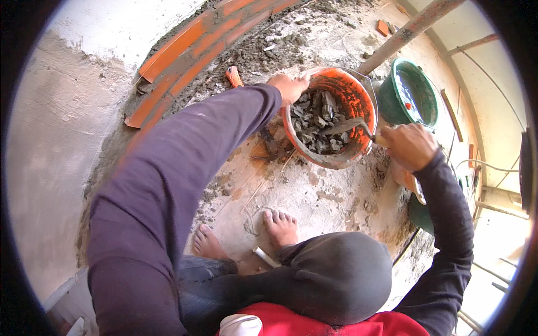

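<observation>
Left hand [288,89] clamped on the far-left rim of the orange bucket [360,95], which stands on the floor [330,204]! Right hand [413,147] has its fingers wrapped round the trowel [343,126], blade inside among grey rubble [315,120].

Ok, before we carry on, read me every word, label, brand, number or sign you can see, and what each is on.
There are none I can read.
Orange bucket: no lettering visible on its smeared wall.
Green tub: no legible marking.
Trowel: none legible; the right hand covers much of its handle.
</observation>
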The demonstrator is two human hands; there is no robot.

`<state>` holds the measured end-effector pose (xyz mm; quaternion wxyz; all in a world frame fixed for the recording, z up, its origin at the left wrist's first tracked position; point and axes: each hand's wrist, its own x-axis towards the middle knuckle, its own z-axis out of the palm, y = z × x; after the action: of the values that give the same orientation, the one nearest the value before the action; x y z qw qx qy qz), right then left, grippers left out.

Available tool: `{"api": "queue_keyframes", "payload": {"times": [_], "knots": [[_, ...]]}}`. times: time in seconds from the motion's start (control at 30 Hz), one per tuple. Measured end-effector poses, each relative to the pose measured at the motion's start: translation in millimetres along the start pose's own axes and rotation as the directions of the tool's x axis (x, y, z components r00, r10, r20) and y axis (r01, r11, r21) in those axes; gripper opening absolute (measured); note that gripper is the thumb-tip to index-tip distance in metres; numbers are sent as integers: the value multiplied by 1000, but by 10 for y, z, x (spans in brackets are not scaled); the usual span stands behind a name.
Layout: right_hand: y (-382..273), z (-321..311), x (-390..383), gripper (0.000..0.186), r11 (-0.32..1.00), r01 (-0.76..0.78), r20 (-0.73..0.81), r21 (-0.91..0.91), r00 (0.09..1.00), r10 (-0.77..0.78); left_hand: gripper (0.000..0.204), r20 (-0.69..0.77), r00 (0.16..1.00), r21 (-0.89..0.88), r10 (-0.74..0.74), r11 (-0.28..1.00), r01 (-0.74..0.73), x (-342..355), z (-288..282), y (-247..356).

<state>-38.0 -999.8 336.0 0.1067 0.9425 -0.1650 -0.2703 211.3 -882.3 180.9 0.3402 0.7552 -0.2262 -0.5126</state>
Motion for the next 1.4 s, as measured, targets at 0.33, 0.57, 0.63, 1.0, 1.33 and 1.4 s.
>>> {"api": "queue_keyframes", "payload": {"times": [0.33,0.57,0.63,1.0,1.33,1.4], "knots": [[-327,-877,-716,15,923,-76,-79,376,990,113,21,-101,965,-413,240,873,-261,-1341,-63,-486],[-1247,-1010,-255,13,953,145,-50,268,989,-137,14,-302,951,-728,62,629,-272,-2355,-680,-1208],[-1591,-1040,65,14,947,225,11,227,972,-234,16,-348,932,-683,101,654,-325,-2555,-847,-1677],[-2871,-707,484,12,770,623,107,139,763,-637,38,-753,627,-212,201,828,-520,-2848,-532,-2874],[-3236,-774,593,13,750,659,147,50,738,-659,32,-593,791,-662,152,468,-586,-2440,-834,-3001],[-3209,-714,483,15,779,627,153,29,767,-623,34,-565,792,-741,231,279,-611,-2393,-862,-2890]]}}
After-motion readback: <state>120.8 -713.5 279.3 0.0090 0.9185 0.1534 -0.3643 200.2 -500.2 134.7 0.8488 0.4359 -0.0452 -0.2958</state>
